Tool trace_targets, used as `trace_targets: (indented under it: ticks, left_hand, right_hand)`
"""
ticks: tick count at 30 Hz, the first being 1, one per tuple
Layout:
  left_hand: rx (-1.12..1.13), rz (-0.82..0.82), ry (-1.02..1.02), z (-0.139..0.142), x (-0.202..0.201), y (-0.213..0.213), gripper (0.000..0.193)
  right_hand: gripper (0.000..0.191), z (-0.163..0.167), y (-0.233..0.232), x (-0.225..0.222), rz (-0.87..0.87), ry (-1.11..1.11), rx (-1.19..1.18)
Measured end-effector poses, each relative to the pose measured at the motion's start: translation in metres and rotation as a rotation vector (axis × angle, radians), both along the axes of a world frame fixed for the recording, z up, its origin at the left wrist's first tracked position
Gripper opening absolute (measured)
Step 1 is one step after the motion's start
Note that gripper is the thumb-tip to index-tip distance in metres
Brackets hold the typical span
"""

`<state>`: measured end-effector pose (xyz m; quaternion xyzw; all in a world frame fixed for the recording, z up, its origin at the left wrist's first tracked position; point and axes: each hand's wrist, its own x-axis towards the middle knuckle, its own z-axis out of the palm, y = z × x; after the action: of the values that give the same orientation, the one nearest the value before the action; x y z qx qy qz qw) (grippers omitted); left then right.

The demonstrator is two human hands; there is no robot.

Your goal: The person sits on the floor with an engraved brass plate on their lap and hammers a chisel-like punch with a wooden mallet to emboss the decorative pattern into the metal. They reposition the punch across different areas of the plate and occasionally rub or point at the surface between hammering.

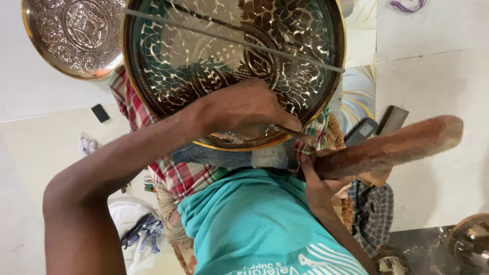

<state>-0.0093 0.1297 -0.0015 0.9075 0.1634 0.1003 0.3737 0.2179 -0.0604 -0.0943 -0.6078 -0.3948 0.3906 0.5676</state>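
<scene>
Pale tiled floor [433, 76] all around, evenly lit. Left of the checked cloth [173, 175]: small black block [100, 113], crumpled white rags [130, 219]. Right of it: swirl-patterned tile [356, 94].

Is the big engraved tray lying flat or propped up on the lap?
Cannot tell for sure; the engraved tray rests against the checked cloth, with the left hand on its lower rim.

Engraved tray [229, 56] cut off at top; chisel tip [298, 134] blurred

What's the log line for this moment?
left hand: holds punch on tray | right hand: grips mallet, raised
</scene>
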Motion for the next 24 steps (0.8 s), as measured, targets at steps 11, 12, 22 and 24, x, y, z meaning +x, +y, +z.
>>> trace_targets:
  ticks: [11,12,22,24]
  left_hand:
    - [0.036,-0.01,0.084,0.004,0.002,0.001,0.084]
    - [0.05,-0.018,0.096,0.003,0.002,0.002,0.085]
    - [0.01,0.413,-0.425,-0.016,-0.016,-0.017,0.055]
    - [-0.009,0.725,-0.642,-0.019,-0.023,-0.039,0.043]
  right_hand:
    - [0.017,-0.005,0.007,0.003,0.016,-0.19,-0.106]
    - [0.018,-0.005,0.005,0.002,0.006,-0.205,-0.126]
    - [0.023,-0.002,0.006,0.0,0.102,-0.086,-0.212]
    - [0.023,0.003,0.014,0.002,0.101,-0.133,-0.275]
